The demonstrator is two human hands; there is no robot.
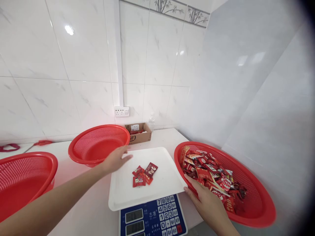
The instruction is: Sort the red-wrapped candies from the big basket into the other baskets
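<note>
A white tray (163, 186) rests over the blue weighing scale (147, 214), with several red-wrapped candies (142, 175) in its middle. My left hand (116, 160) is at the tray's far left corner, fingers stretched out and apart, with nothing visible in them. My right hand (206, 201) has its thumb and index finger at the tray's near right corner, the thumb against the edge; its other fingers are hidden. Right beside that hand, a red perforated basket (264, 209) holds a heap of red-wrapped sweets (211, 172).
Two more red baskets stand on the left, one behind (98, 147) and one nearer (23, 177). A small cardboard box (140, 138) with red packets and a clear plastic bottle (151, 122) are at the back, by the tiled wall (86, 59). Red-handled tools (43, 143) lie far left.
</note>
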